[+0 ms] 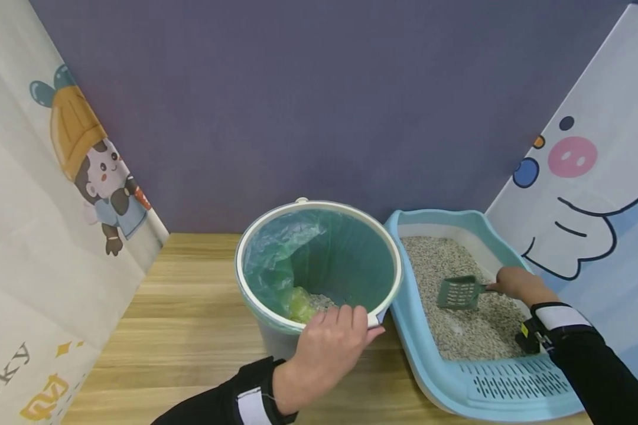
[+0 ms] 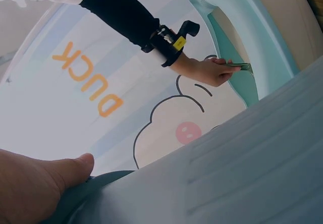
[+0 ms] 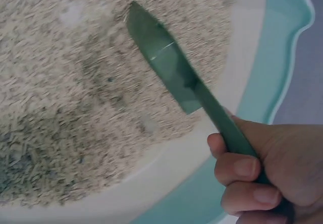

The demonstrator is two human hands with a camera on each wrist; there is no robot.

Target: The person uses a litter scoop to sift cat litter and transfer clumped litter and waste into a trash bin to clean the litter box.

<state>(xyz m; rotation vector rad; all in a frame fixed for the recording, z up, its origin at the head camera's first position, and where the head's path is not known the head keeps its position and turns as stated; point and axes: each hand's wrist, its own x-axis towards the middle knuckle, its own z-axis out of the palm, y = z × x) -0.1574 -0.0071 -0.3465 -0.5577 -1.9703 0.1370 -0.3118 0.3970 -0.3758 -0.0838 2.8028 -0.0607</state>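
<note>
The left grip (image 1: 326,348) clasps the rim of the bin (image 1: 324,205) at five o'clock; the right grip (image 1: 522,286) is curled round the scoop (image 3: 176,75), tilted above the litter (image 1: 430,260) in the tray (image 1: 436,378) at the bin's three o'clock. Leaning on the rim could tip the bin or drag its liner (image 1: 351,254) loose; an uneven scoop could shed grains outside the tray.

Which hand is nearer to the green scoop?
Right: the right hand holds the green scoop by its handle, over the litter tray. The left hand is farther off, gripping the lined bin at its rim.
</note>
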